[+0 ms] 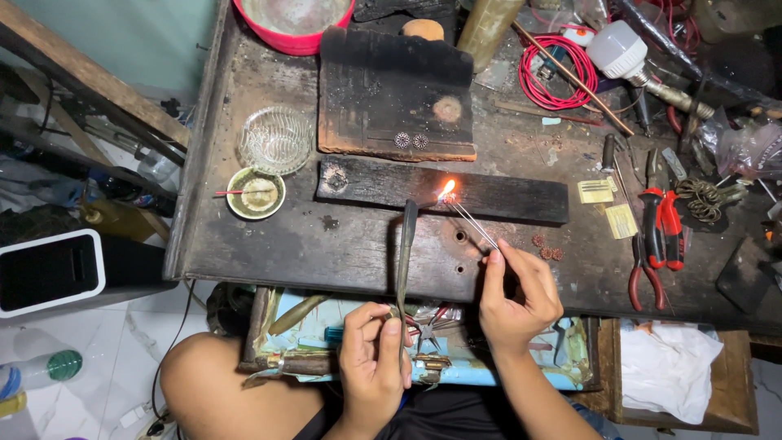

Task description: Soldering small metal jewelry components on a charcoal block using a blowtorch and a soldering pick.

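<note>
Nearest, the left hand point(373, 355) grips a slim dark torch point(405, 253), nozzle pointing to twelve o'clock. At two o'clock, the right hand point(516, 298) pinches thin steel tweezers point(471, 221), holding a tiny glowing piece point(447, 196) over a charred wooden block point(444, 192). Steady wrists would probably keep the flame centred.

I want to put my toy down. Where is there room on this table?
Bare bench lies below the small dish, left of the torch. Another patch sits between the charred block and red wire. The right side by the pliers is crowded.
</note>
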